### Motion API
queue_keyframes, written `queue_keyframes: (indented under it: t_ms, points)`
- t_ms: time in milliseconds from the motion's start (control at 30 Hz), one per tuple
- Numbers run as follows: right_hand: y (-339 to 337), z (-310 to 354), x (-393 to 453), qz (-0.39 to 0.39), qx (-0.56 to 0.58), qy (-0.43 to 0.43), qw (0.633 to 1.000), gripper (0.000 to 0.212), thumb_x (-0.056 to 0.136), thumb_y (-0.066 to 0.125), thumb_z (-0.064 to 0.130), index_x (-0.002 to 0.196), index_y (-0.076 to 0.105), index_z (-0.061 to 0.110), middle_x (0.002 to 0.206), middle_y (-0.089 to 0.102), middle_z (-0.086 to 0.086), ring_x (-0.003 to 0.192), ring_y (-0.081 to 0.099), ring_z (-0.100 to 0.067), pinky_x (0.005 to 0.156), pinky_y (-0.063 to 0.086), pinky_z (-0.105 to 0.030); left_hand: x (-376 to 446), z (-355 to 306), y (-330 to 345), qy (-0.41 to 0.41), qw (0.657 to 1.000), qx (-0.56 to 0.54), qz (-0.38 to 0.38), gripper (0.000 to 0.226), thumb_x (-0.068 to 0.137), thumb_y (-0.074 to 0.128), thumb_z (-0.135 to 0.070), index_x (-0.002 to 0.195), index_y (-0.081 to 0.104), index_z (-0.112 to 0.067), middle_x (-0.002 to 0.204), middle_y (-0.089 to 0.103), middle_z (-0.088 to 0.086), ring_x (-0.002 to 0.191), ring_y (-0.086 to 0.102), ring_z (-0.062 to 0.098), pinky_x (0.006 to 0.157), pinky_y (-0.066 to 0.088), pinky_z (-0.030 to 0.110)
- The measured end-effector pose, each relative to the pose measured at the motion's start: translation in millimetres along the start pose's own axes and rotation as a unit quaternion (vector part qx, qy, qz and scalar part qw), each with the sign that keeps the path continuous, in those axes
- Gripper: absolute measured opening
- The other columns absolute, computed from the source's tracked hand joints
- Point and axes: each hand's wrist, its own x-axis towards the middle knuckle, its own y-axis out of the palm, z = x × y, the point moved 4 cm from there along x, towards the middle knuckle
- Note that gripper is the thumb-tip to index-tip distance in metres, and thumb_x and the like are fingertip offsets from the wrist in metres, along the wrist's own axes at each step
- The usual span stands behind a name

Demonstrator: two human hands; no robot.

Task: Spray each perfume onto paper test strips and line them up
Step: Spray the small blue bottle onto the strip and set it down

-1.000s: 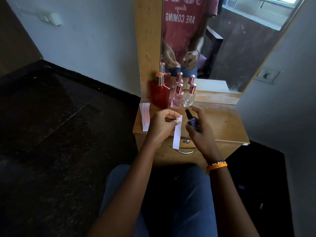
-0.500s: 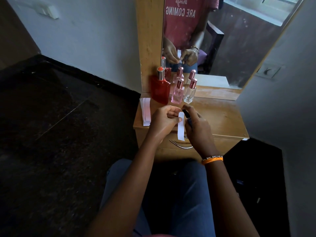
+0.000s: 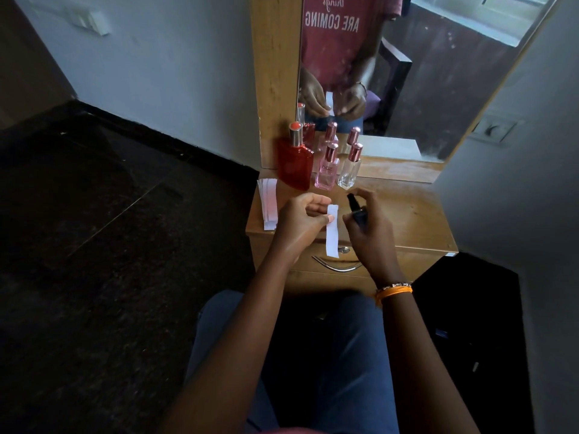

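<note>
Left hand (image 3: 300,219): closed in a pinch on the upper part of a white paper test strip (image 3: 332,230). The strip hangs upright over the front edge of the desk (image 3: 416,214), its lower end in front of the drawer handle (image 3: 336,266).

Right hand (image 3: 368,228): wrapped around a small dark spray bottle (image 3: 357,209), just right of the strip, nozzle toward it, no contact visible.

At the rear of the desk, against the mirror (image 3: 407,73), three bottles stand upright in a row: red bottle (image 3: 295,166), pink bottle (image 3: 326,173), clear bottle (image 3: 349,172). A stack of spare strips (image 3: 268,203) lies on the desk's left edge, left of the held strip.
</note>
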Motion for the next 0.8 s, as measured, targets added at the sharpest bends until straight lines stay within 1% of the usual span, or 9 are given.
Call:
queue_keyframes:
  t_ms: [67, 133, 233, 333, 467, 533, 600, 667, 800]
  points:
    - [2, -6, -1, 0.038, 0.135, 0.083, 0.987, 0.041, 0.089, 0.058, 0.011, 0.126, 0.044, 0.023, 0.082, 0.061, 0.000, 0.057, 0.053, 0.001, 0.047, 0.040, -0.013, 1, 1, 1, -0.003, 1.000, 0.003, -0.004, 0.027, 0.080, 0.068, -0.010, 0.106, 0.064, -0.018, 0.085, 0.061, -0.016, 0.079, 0.058, -0.006, 0.059, 0.043, 0.005]
    - [5, -12, -4, 0.060, 0.225, 0.158, 0.960, 0.039, 0.087, 0.063, 0.015, 0.122, 0.047, 0.028, 0.087, 0.061, -0.003, 0.055, 0.051, -0.001, 0.046, 0.041, -0.018, 3, 3, 2, -0.005, 1.000, 0.006, -0.010, 0.027, 0.080, 0.068, -0.010, 0.105, 0.064, -0.018, 0.085, 0.061, -0.016, 0.079, 0.057, -0.007, 0.060, 0.042, 0.007]
    - [9, -19, -6, 0.069, 0.291, 0.216, 0.929, 0.043, 0.083, 0.069, 0.013, 0.118, 0.049, 0.028, 0.090, 0.062, -0.003, 0.069, 0.057, -0.014, 0.055, 0.045, -0.026, 5, 6, 6, -0.009, 1.000, 0.014, -0.005, 0.027, 0.080, 0.068, -0.011, 0.106, 0.063, -0.018, 0.090, 0.063, -0.012, 0.080, 0.058, -0.005, 0.061, 0.044, 0.008]
    - [8, -25, -4, 0.047, 0.306, 0.233, 0.922, 0.047, 0.080, 0.071, 0.010, 0.118, 0.048, 0.023, 0.085, 0.061, -0.001, 0.060, 0.061, -0.007, 0.049, 0.045, -0.020, 6, 7, 10, -0.006, 1.000, 0.018, -0.004, 0.032, 0.079, 0.069, -0.010, 0.110, 0.062, -0.017, 0.096, 0.064, -0.006, 0.089, 0.061, 0.005, 0.069, 0.052, 0.018]
    - [-3, -31, 10, -0.041, 0.197, 0.189, 0.961, 0.045, 0.079, 0.071, 0.006, 0.115, 0.047, 0.018, 0.079, 0.059, 0.002, 0.069, 0.058, -0.010, 0.055, 0.045, -0.018, 2, 0, 7, 0.067, 0.986, 0.133, -0.076, 0.037, 0.079, 0.068, -0.009, 0.114, 0.059, -0.019, 0.102, 0.061, -0.003, 0.095, 0.057, 0.010, 0.073, 0.043, 0.015]
    - [-7, -31, 20, -0.079, 0.109, 0.168, 0.977, 0.045, 0.078, 0.071, 0.005, 0.115, 0.048, 0.015, 0.078, 0.062, 0.001, 0.070, 0.060, -0.014, 0.057, 0.047, -0.017, 1, -2, 0, 0.083, 0.963, 0.220, -0.131, 0.042, 0.079, 0.067, -0.010, 0.118, 0.056, -0.022, 0.108, 0.058, -0.002, 0.103, 0.052, 0.015, 0.081, 0.043, 0.024]
    - [-7, -31, 29, -0.092, 0.037, 0.158, 0.983, 0.047, 0.078, 0.071, 0.005, 0.118, 0.048, 0.012, 0.091, 0.068, -0.009, 0.082, 0.065, -0.022, 0.063, 0.048, -0.024, 0, 1, -6, 0.061, 0.941, 0.285, -0.171, 0.049, 0.080, 0.066, -0.010, 0.125, 0.052, -0.023, 0.119, 0.054, 0.001, 0.113, 0.047, 0.021, 0.092, 0.043, 0.034]
    - [-5, -31, 35, -0.095, -0.019, 0.137, 0.986, 0.046, 0.078, 0.070, 0.004, 0.118, 0.047, 0.010, 0.104, 0.069, -0.015, 0.093, 0.066, -0.027, 0.069, 0.045, -0.026, -1, 6, -9, 0.040, 0.928, 0.325, -0.178, 0.052, 0.081, 0.065, -0.010, 0.129, 0.049, -0.021, 0.128, 0.049, 0.004, 0.121, 0.042, 0.024, 0.098, 0.039, 0.037]
    - [2, -31, 39, -0.096, -0.084, 0.124, 0.984, 0.041, 0.082, 0.064, 0.004, 0.119, 0.048, 0.010, 0.106, 0.069, -0.015, 0.095, 0.067, -0.031, 0.069, 0.045, -0.027, 1, 11, -10, 0.028, 0.915, 0.364, -0.172, 0.044, 0.083, 0.062, -0.011, 0.125, 0.052, -0.017, 0.128, 0.048, 0.006, 0.122, 0.040, 0.026, 0.099, 0.035, 0.036]
